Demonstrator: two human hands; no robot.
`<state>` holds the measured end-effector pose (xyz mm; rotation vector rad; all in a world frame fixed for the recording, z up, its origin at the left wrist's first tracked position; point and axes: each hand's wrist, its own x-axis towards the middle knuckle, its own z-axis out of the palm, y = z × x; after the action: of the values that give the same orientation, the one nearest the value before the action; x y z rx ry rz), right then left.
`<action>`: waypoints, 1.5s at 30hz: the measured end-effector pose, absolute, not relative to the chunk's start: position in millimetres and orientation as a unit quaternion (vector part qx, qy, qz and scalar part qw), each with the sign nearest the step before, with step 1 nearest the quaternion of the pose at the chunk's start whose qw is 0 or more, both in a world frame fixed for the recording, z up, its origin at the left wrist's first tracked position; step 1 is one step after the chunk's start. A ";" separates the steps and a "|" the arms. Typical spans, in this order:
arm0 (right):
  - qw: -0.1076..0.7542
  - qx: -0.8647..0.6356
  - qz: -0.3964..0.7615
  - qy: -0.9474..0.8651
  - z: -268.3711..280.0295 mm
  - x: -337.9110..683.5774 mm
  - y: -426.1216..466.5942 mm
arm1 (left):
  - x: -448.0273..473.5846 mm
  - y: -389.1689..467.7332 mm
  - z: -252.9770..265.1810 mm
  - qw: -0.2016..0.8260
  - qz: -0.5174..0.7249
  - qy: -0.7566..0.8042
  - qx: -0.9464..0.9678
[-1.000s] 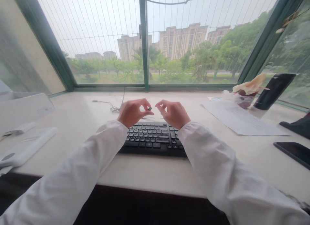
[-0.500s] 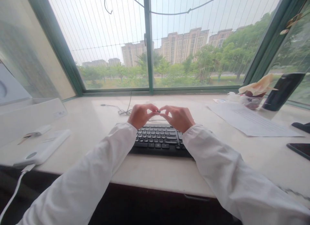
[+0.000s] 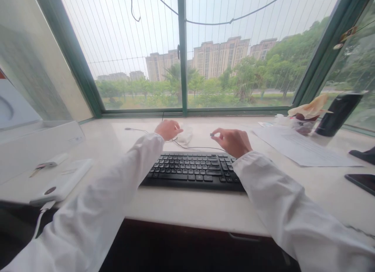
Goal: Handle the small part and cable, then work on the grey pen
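Note:
My right hand [image 3: 233,141] hovers just behind the black keyboard's [image 3: 193,172] right end, pinching a small dark keycap [image 3: 211,135] between thumb and fingertips. My left hand [image 3: 168,129] is stretched out beyond the keyboard's left half. Its curled fingers rest at the edge of a small white crumpled wad [image 3: 185,136] on the sill, and whether it grips the wad is unclear. A thin dark cable [image 3: 199,148] runs behind the keyboard. Both arms are in white sleeves.
To the left lie a white power bank [image 3: 63,182], a small white stick with keys [image 3: 49,162] and a white box [image 3: 38,141]. At the right are a paper sheet [image 3: 304,149], a black bottle [image 3: 336,113], a wrapped snack [image 3: 307,113] and a dark phone [image 3: 361,182]. The window stands behind.
The hands were together over the keyboard with the keycap between them. Now they are apart: the right keeps the keycap, and the left has moved back-left to the white wad.

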<state>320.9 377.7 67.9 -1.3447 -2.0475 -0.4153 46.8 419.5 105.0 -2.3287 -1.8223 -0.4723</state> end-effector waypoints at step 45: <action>0.255 -0.553 -0.121 -0.784 52.1 338.0 388.9 | -126.8 412.9 167.2 0.032 0.041 -0.766 -0.640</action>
<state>338.0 388.9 52.1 -1.5022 -2.1275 -0.3286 -126.8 412.9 167.2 -1.9725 -2.3598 0.1269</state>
